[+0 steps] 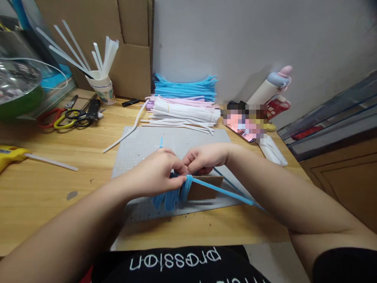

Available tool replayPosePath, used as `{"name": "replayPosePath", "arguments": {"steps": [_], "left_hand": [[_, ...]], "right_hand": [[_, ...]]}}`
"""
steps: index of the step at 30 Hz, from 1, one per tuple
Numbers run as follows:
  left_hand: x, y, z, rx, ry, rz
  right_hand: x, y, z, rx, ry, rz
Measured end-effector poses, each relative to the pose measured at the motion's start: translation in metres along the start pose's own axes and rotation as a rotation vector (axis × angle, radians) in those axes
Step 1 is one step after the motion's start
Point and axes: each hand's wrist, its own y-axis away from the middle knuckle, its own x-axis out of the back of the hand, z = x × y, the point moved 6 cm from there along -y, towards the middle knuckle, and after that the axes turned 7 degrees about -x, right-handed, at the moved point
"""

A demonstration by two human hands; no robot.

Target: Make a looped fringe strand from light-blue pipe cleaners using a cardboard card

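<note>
Blue pipe cleaners (171, 199) are looped in bundles around a piece of brown cardboard (206, 188) that stands on edge over a grey cutting mat (129, 151). My left hand (156, 169) is closed on the wrapped pipe cleaners, thumb in front at the top edge of the cardboard. Beside it, my right hand (206, 157) has its fingers curled in a pinch at the same edge, against the blue loops; its fingertips are partly hidden. One long blue strand (224, 190) runs from the loops rightward, passing under my right forearm.
Piles of blue (185, 88) and white pipe cleaners (185, 110) lie behind the mat. To the left are scissors (63, 118), a yellow glue gun (11, 155) and a cup of glue sticks (101, 88). A phone (243, 127) and a bottle (268, 88) are at the right.
</note>
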Motion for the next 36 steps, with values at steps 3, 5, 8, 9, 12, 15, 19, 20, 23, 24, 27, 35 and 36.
{"name": "replayPosePath", "arguments": {"steps": [3,5,8,9,12,15,19,20,23,24,27,35,36], "left_hand": [[0.003,0.0,-0.006,0.06,-0.033,0.024],[0.002,-0.001,-0.007,0.068,-0.06,0.009],[-0.003,-0.002,-0.005,0.031,-0.102,-0.031],[-0.005,-0.002,-0.004,0.017,-0.114,-0.042],[-0.008,-0.002,-0.003,0.01,-0.137,-0.055],[-0.007,-0.002,-0.005,0.039,-0.163,-0.041],[-0.001,-0.001,-0.012,0.128,-0.181,0.015],[0.001,0.0,-0.014,0.16,-0.184,0.038],[0.008,0.001,-0.019,0.248,-0.19,0.123],[0.011,0.002,-0.02,0.275,-0.186,0.155],[0.02,0.006,-0.022,0.361,-0.149,0.272],[0.027,0.019,-0.032,0.553,0.255,0.498],[0.028,0.02,-0.032,0.55,0.285,0.529]], "right_hand": [[0.009,0.017,-0.01,-0.013,0.291,0.175],[0.013,0.027,-0.014,-0.105,0.515,0.306],[0.012,0.034,-0.015,-0.227,0.705,0.343],[0.011,0.033,-0.015,-0.232,0.721,0.323],[0.008,0.028,-0.015,-0.163,0.543,0.276],[0.009,0.027,-0.014,-0.098,0.264,0.29],[0.01,0.037,-0.017,-0.072,0.288,0.44],[0.009,0.04,-0.019,-0.065,0.335,0.51],[0.002,0.051,-0.028,-0.008,0.493,0.783],[-0.002,0.055,-0.03,0.015,0.544,0.881],[-0.019,0.06,-0.031,0.074,0.7,1.125],[-0.042,0.052,-0.006,0.317,0.797,1.414],[-0.044,0.051,-0.003,0.351,0.772,1.419]]}}
